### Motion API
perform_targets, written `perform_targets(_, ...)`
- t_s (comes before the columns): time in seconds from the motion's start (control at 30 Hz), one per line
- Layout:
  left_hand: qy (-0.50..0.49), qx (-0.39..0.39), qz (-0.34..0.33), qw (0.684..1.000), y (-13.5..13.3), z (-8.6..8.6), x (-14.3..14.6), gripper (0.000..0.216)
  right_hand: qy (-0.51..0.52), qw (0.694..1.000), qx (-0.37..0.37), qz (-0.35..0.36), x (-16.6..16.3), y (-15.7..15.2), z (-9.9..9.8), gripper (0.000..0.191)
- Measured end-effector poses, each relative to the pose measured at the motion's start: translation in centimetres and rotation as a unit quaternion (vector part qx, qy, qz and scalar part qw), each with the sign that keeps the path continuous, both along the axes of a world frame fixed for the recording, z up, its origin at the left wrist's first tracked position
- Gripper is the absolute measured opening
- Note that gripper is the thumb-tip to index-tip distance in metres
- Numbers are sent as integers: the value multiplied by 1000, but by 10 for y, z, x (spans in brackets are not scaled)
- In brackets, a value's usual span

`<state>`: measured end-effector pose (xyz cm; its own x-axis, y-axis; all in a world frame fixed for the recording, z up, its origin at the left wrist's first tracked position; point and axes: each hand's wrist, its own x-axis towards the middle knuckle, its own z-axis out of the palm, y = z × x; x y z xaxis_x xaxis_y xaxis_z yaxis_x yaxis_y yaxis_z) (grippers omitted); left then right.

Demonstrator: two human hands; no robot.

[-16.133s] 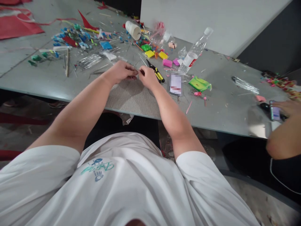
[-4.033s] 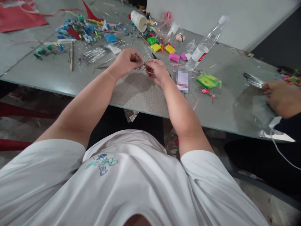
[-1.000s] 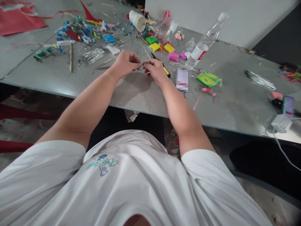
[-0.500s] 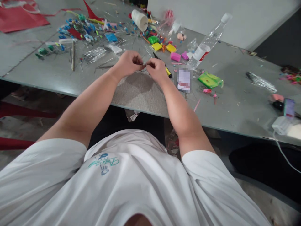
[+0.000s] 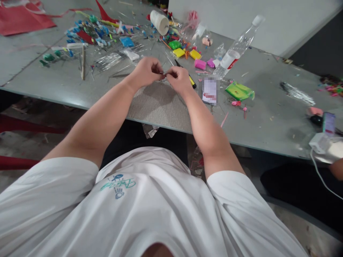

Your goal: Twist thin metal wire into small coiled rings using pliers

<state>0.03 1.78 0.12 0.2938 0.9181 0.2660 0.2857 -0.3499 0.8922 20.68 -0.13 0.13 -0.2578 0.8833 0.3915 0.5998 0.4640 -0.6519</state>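
My left hand (image 5: pixel 148 72) and my right hand (image 5: pixel 179 79) meet over the grey table (image 5: pixel 160 107), fingertips almost touching. Both are closed in a pinch. Whatever lies between the fingertips is too small to name. Just past my right hand, partly hidden by it, lies a yellow and black tool (image 5: pixel 192 81), perhaps a cutter or pen. A phone (image 5: pixel 209 91) with a blurred screen is to the right of that hand. Left of my left hand are a clear-white packet (image 5: pixel 131 54) and a bundle of thin shiny wires or sticks (image 5: pixel 108 60).
A clear plastic bottle (image 5: pixel 238 50) stands behind the phone, near a green packet (image 5: pixel 239 91). Yellow clay packs (image 5: pixel 195 54) and a pink one (image 5: pixel 199 64) lie beyond my hands. Farther back are a white roll (image 5: pixel 159 22) and blue bits (image 5: pixel 100 34).
My fingertips have shifted very slightly; both hands stay in the same place. At the right edge, part of another person, possibly a hand, has come into view beside the white cable.
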Motion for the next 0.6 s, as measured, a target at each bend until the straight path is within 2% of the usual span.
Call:
perform_targets(0.17, 14, -4, 11, 1000, -3, 4, 1, 39, -11, 1000, 11, -2, 0, -2, 1, 29)
perform_targets(0.43, 47, 20, 50, 997, -7, 6, 2, 28, -58, 998, 18, -13, 1, 2, -2, 32)
perform_targets(0.6, 44, 36, 46, 997, -3, 4, -1, 28, -83, 996, 18, -1, 3, 5, -2, 35)
